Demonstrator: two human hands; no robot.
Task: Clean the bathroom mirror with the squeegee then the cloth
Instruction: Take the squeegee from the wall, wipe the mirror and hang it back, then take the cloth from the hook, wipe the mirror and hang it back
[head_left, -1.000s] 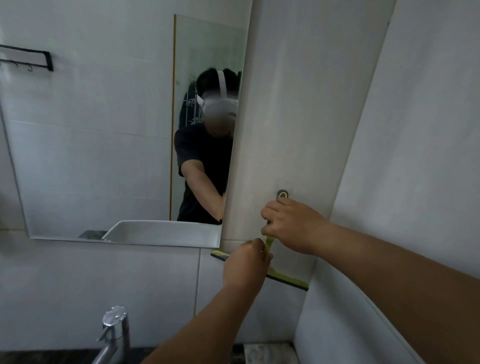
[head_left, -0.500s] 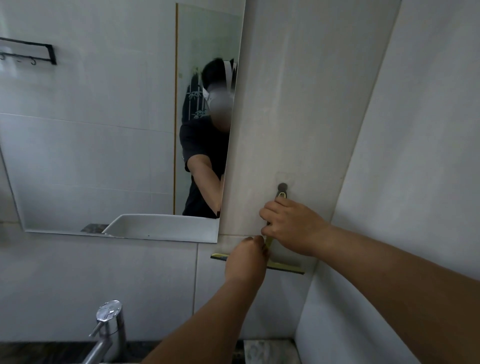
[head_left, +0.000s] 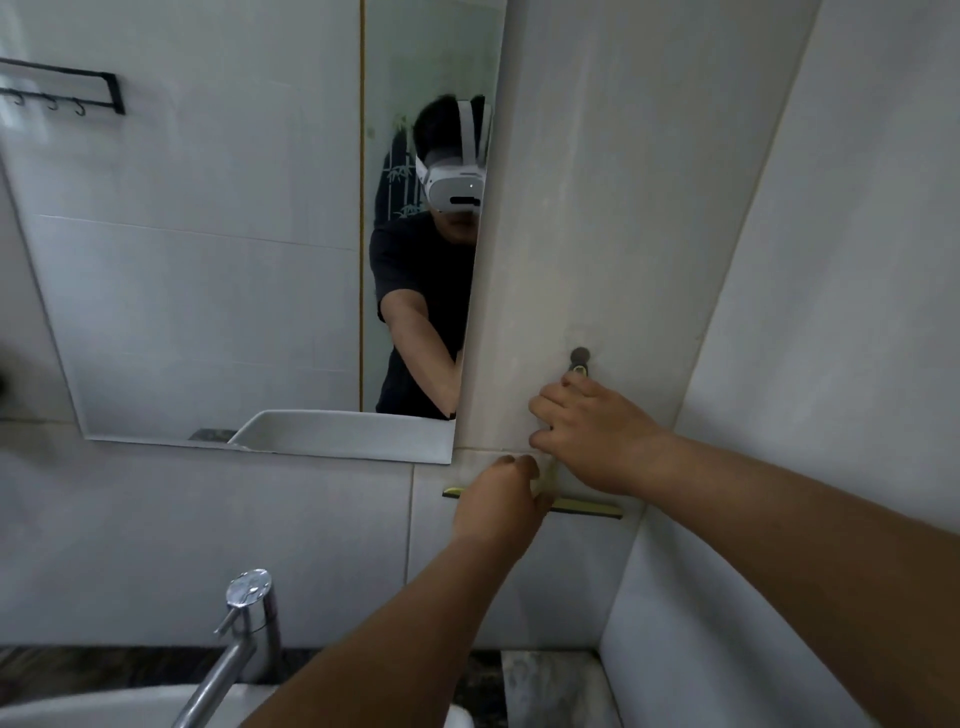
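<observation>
Squeegee (head_left: 587, 506) hangs from the wall hook (head_left: 580, 356) just above your right hand (head_left: 597, 434), which grips its handle. Left hand (head_left: 501, 501) holds the blade. Lift the loop clear before pulling away toward the mirror (head_left: 208, 260).

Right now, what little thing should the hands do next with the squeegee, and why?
Probably lift the squeegee up off the wall hook. Its loop still hangs there, the right hand grips the handle, the left hand is at the blade, and the mirror waits.

Squeegee (head_left: 587, 506) right of mirror (head_left: 208, 260)
</observation>
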